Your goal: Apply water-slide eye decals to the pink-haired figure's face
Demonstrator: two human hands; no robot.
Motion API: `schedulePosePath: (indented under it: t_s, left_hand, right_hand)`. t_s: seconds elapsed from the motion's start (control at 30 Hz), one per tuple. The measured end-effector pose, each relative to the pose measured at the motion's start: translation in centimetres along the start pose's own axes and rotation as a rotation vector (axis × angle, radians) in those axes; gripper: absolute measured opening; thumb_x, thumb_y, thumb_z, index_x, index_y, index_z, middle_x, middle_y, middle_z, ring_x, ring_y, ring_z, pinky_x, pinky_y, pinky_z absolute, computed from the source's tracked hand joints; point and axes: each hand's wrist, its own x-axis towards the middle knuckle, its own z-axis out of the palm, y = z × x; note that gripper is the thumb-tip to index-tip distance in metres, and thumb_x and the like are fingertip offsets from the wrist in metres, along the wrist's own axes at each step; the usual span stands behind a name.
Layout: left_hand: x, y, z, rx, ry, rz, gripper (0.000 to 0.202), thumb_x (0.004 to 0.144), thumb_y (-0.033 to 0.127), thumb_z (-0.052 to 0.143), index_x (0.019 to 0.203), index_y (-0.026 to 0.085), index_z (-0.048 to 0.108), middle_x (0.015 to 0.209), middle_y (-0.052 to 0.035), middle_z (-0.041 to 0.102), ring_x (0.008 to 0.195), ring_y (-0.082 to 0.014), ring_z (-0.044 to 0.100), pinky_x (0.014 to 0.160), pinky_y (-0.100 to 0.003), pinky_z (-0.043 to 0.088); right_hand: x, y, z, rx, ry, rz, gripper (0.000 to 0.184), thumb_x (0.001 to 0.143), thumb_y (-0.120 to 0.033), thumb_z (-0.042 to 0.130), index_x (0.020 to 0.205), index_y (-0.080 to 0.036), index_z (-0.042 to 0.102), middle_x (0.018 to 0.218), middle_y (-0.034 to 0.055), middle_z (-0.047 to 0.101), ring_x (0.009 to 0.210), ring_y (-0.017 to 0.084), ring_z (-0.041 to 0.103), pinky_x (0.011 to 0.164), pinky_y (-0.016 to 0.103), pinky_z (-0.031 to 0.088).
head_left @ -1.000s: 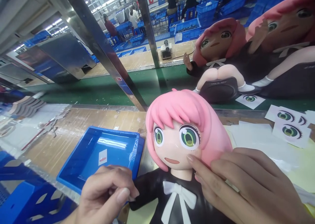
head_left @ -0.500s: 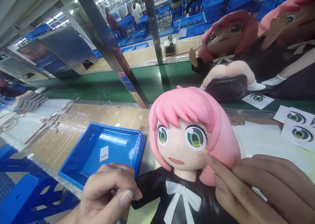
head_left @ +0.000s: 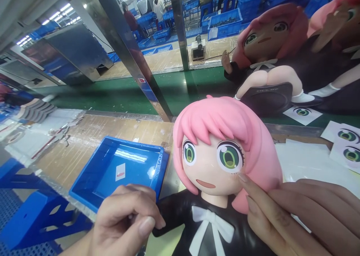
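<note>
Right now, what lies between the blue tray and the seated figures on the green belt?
In the head view, bare wooden bench between blue tray and green belt, crossed by a slanted metal post; seated figures beyond.

No lettering anywhere is sharp enough to read.

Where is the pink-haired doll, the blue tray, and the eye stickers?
pink-haired doll (head_left: 222,125): head view, on its pink fringe.
blue tray (head_left: 84,181): head view, on its left wall.
eye stickers (head_left: 347,136): head view, on a sheet's printed green eye.
</note>
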Motion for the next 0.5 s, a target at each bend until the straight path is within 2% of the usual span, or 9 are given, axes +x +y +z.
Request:
schedulePosePath:
  t_s: [0.13,0.2,0.33,0.5]
  left_hand:
    - [0.0,0.1,-0.1,0.012,0.001,-0.024,0.02,0.099,0.023,0.045,0.088,0.02,0.062,0.054,-0.0027,0.061,0.052,-0.0142,0.057,0.05,-0.024,0.046]
    - [-0.1,0.0,-0.2,0.012,-0.007,-0.011,0.021,0.1,0.025,0.045,0.087,0.02,0.062,0.054,-0.0029,0.061,0.052,-0.0139,0.057,0.05,-0.025,0.046]
    - [-0.3,-0.1,-0.3,0.026,-0.011,-0.001,0.022,0.1,0.026,0.046,0.087,0.02,0.062,0.055,-0.0033,0.062,0.053,-0.0141,0.058,0.05,-0.025,0.047]
    - [0.0,0.3,-0.3,0.071,0.008,0.006,0.022,0.101,0.027,0.045,0.086,0.022,0.061,0.052,-0.0019,0.061,0.051,-0.015,0.059,0.048,-0.025,0.048]
  right_hand:
    - [-0.2,0.0,0.1,0.014,-0.005,-0.002,0.023,0.087,-0.045,0.066,0.102,-0.03,0.074,0.064,0.0024,0.057,0.072,0.02,0.063,0.067,0.036,0.052]
    - [0.3,0.1,0.0,0.038,-0.014,-0.012,0.018,0.089,-0.039,0.066,0.103,-0.029,0.073,0.064,0.0012,0.057,0.07,0.018,0.062,0.069,0.036,0.051]
    - [1.3,0.1,-0.2,0.114,-0.025,-0.054,0.015,0.09,-0.019,0.068,0.105,-0.021,0.071,0.063,-0.003,0.059,0.066,0.012,0.056,0.073,0.034,0.046]
    - [1.9,0.1,0.1,0.142,-0.004,-0.106,0.015,0.088,-0.017,0.071,0.103,-0.018,0.071,0.063,-0.0035,0.058,0.068,0.012,0.053,0.074,0.034,0.045]
